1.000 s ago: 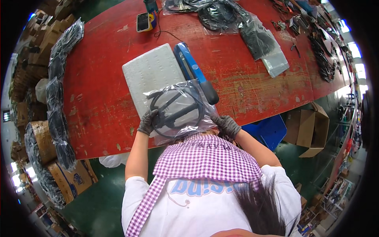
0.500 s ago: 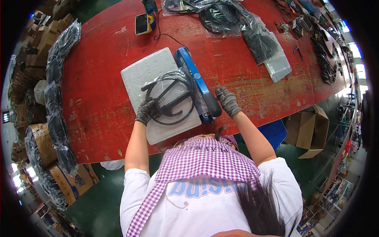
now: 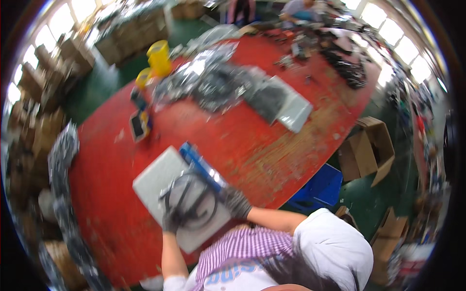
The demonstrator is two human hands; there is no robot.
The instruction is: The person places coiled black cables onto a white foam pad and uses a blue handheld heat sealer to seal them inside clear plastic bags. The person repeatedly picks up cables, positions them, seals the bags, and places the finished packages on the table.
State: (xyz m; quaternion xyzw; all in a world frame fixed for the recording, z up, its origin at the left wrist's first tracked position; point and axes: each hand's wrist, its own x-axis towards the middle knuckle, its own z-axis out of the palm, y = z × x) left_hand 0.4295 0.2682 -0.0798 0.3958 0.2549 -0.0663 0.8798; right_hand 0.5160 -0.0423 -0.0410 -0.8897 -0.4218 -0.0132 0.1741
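Observation:
A clear plastic bag of black tubing and straight black parts (image 3: 196,200) lies on a white foam board (image 3: 154,180). At the bag's left side, my grey-gloved left hand (image 3: 172,218) is closed on its edge; motion blurs the fingers. Beside the board stands a blue heat sealer (image 3: 201,166), its long arm slanting toward me. My right hand (image 3: 236,202), also gloved, rests closed over the sealer's near end and covers the black handle. The bag's right edge lies against the sealer; whether it is between the jaws is hidden.
A phone (image 3: 139,125) stands on the red table (image 3: 109,160) beyond the board. Farther off lie bagged black coils (image 3: 218,85) and a stack of clear bags (image 3: 295,114). Yellow tape rolls (image 3: 159,59) sit at the far edge. An open carton (image 3: 366,150) stands to the right.
My right hand has moved left and down onto the sealer's handle end. The view has shifted, bringing in the table's far edge and a person beyond it. My left hand stays at the bag.

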